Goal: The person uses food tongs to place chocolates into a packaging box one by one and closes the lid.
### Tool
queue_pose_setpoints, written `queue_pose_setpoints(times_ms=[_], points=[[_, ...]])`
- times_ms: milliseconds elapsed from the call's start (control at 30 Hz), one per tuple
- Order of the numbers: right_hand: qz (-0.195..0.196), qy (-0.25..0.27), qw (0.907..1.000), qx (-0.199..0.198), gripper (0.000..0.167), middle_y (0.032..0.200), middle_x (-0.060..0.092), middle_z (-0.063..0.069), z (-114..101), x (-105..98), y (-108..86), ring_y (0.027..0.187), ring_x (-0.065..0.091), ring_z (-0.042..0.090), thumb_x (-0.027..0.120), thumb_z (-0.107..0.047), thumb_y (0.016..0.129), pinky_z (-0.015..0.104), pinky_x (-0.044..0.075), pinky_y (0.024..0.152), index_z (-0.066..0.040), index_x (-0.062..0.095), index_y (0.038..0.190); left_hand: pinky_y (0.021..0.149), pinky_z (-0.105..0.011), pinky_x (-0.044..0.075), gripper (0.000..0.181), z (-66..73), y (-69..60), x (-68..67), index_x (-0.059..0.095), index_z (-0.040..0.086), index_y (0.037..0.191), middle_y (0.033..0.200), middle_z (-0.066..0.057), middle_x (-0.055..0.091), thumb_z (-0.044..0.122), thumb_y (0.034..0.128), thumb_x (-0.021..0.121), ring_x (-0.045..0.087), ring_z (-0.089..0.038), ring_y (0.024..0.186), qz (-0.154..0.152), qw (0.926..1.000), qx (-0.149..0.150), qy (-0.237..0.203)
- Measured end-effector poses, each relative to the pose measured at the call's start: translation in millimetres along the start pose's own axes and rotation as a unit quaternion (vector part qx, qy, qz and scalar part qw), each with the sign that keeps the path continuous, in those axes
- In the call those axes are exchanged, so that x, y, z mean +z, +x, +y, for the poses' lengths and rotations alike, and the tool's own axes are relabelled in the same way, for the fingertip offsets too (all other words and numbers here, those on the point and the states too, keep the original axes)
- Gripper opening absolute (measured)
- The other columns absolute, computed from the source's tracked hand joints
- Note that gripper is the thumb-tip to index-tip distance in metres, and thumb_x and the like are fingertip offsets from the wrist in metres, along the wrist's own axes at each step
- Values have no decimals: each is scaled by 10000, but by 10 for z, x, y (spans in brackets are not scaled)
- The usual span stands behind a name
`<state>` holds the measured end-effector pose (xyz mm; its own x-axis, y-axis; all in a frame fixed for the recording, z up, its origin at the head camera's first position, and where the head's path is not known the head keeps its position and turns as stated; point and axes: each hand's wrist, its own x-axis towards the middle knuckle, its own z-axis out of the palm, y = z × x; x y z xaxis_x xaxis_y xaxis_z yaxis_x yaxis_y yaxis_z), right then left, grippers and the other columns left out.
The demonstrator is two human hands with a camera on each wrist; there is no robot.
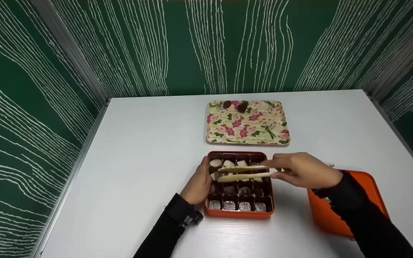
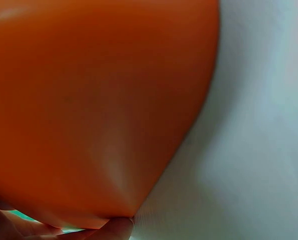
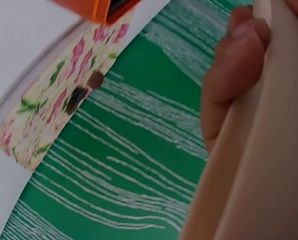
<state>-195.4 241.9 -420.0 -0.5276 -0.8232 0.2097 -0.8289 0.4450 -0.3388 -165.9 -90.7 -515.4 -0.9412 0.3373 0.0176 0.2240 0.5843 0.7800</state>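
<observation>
An orange box with a dark divided insert holds several white and dark chocolates; its front row shows silvery compartment bottoms. The left hand rests along the box's left side, its fingers touching the orange wall in the left wrist view. Above the box, the right hand pinches pale tongs whose tips reach over the left part of the second row. Whether the tips hold a piece cannot be told. In the right wrist view the right hand grips the tongs close to the camera.
Behind the box lies a floral tray with a few dark pieces near its back edge. An orange lid lies at the right, partly under the right forearm. Green walls with white lines border the white table.
</observation>
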Motion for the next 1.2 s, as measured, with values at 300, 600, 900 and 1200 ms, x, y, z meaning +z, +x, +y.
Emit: queue_pose_setpoints(times_ms=[300,600,900,1200], points=[[-606,-233,9977,-176,356,1189,727,78,-213,217,21,963,717,221,714,-194,972,421,607,810,-128,702,1321,1254,-487,211,611,-18,25,8,79,-173,1561,1626,-357,168,10,1037,334,205,-411,1522,73,9999,102,39],[-896,-126,9958,-120,361,1239,708,98,-294,243,44,1043,705,253,703,-209,981,454,595,874,-119,695,1331,1257,-466,205,619,6,9,-4,48,-134,1582,1647,-325,138,29,1058,333,189,-387,1531,-42,9999,-94,-91],[-1047,82,9945,-2,406,1254,684,128,-273,219,53,867,689,172,689,-217,992,376,589,793,-110,654,1382,1258,-463,202,609,-3,11,-1,10,-118,1589,1658,-311,106,32,1072,296,160,-381,1539,-176,9993,-192,-270],[-181,280,9990,310,436,1183,692,87,-26,-63,118,838,623,147,711,-111,965,301,527,721,-63,640,1392,1258,-465,188,616,-11,14,-3,37,-146,1576,1638,-346,123,14,1058,330,175,-401,1529,-55,9998,2,-185]])
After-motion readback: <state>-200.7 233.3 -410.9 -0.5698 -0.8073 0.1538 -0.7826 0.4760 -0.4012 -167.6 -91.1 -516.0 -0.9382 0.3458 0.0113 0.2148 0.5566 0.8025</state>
